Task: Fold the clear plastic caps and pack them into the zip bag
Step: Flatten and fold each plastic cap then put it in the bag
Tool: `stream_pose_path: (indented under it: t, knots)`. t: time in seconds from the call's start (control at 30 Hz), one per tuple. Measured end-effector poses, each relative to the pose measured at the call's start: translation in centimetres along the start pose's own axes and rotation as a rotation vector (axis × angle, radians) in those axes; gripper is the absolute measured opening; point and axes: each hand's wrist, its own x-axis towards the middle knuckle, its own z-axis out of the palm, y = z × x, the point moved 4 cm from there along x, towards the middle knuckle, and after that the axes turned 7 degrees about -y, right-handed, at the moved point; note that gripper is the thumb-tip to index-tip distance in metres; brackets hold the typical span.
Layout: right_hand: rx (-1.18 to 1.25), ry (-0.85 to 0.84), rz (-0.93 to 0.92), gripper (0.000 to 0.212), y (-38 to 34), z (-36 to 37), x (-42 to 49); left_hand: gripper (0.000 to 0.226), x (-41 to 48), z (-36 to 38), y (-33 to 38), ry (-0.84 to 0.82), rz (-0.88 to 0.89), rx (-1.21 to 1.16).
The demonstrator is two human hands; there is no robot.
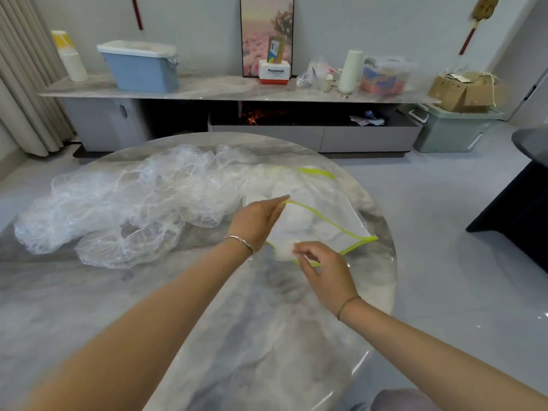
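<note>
A clear zip bag [335, 212] with yellow-green edges lies on the right half of the round marble table [207, 307]. Folded white caps show through it. My left hand [256, 222] pinches the bag's upper mouth edge and lifts it. At the mouth, my right hand [323, 272] pinches a small folded cap [284, 250]. A heap of loose clear plastic caps [124, 206] spreads over the table's left and far side.
Behind the table runs a long low cabinet [237, 93] with a blue lidded bin [141, 66], a white box, a white bottle and a cardboard box. A dark piece of furniture [516, 209] stands on the floor to the right.
</note>
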Motion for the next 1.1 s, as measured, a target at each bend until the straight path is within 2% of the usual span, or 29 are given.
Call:
stream_pose_path:
  t: [0.1,0.17,0.23,0.33,0.43,0.53,0.63,0.77,0.9,1.0,1.1]
  knots:
    - [-0.036,-0.020,0.035,0.020,-0.1,0.6,2.5,0.038,1.3,-1.9,1.1,-0.001,-0.049,-0.182]
    - [-0.065,-0.111,0.107,0.028,-0.4,1.5,4.5,0.039,1.7,-2.8,1.2,0.010,-0.049,-0.253]
    - [-0.200,-0.313,0.164,0.038,-0.3,3.1,6.4,0.039,2.0,-3.3,1.0,-0.012,-0.031,-0.266]
    - [-0.615,-0.605,0.183,0.047,0.5,5.5,8.1,0.039,1.9,-3.5,0.6,-0.054,-0.020,-0.279]
    - [-0.877,-0.619,0.166,0.051,1.3,6.4,9.5,0.039,1.6,-3.5,0.3,-0.064,-0.022,-0.273]
    - [-1.001,-0.615,0.192,0.053,2.4,6.6,11.0,0.040,1.5,-3.6,0.2,-0.068,-0.018,-0.298]
    - [-0.974,-0.654,0.296,0.053,4.1,6.4,12.0,0.039,1.6,-3.5,0.3,-0.064,-0.013,-0.319]
    - [-0.843,-0.644,0.346,0.051,4.3,5.5,12.0,0.039,1.8,-2.7,0.5,-0.085,-0.028,-0.312]
    - [-0.614,-0.623,0.321,0.049,2.3,4.3,9.3,0.039,1.9,-1.8,0.9,-0.108,-0.036,-0.288]
    - [-0.554,-0.628,0.270,0.048,1.4,3.3,6.1,0.039,1.5,-1.3,1.0,-0.129,-0.045,-0.276]
    - [-0.522,-0.687,0.222,0.049,0.3,2.2,2.8,0.040,0.1,-1.0,0.1,-0.259,-0.038,-0.239]
